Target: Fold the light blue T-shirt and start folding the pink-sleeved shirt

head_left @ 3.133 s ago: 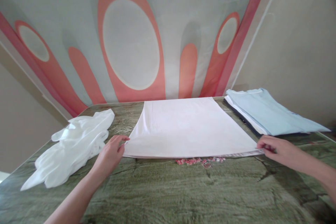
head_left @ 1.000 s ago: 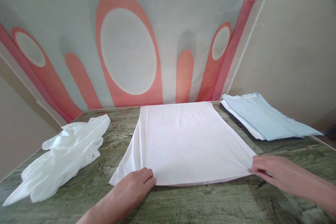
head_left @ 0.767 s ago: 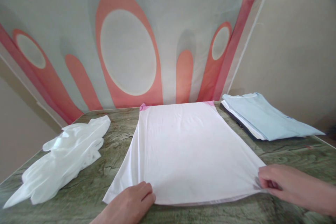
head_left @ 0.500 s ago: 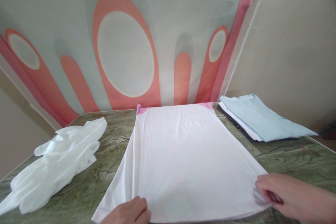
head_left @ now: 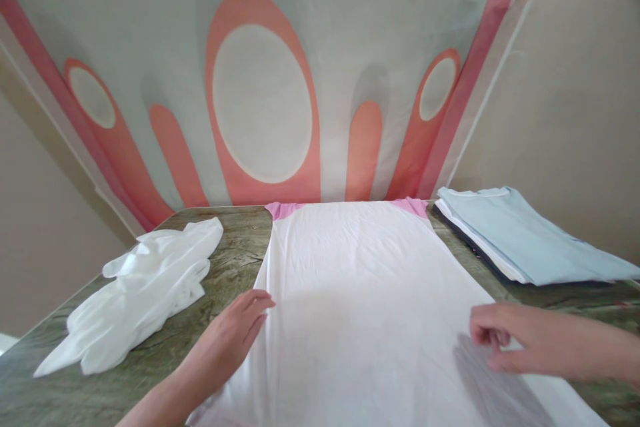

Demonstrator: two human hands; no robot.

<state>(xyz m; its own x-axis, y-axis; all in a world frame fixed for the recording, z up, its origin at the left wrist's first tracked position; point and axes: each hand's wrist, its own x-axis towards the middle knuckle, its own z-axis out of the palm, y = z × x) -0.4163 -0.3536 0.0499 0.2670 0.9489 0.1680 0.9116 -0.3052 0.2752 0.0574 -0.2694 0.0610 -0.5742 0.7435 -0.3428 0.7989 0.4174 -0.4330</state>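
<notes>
A white garment (head_left: 365, 293) with pink corners at its far end lies flat along the middle of the green marbled table (head_left: 235, 253). My left hand (head_left: 235, 330) rests flat on its left edge, fingers stretched out and holding nothing. My right hand (head_left: 505, 340) hovers just over the garment's right side, fingers loosely curled with nothing visible in them.
A crumpled white cloth (head_left: 140, 290) lies at the table's left. A stack of folded clothes, light blue on top (head_left: 530, 237), sits at the back right. A grey curtain with orange ovals (head_left: 260, 100) hangs behind the table.
Both hands drew the garment's near edge toward me, past the bottom of view, baring its pink far corners. They have since let go and moved up onto the cloth.
</notes>
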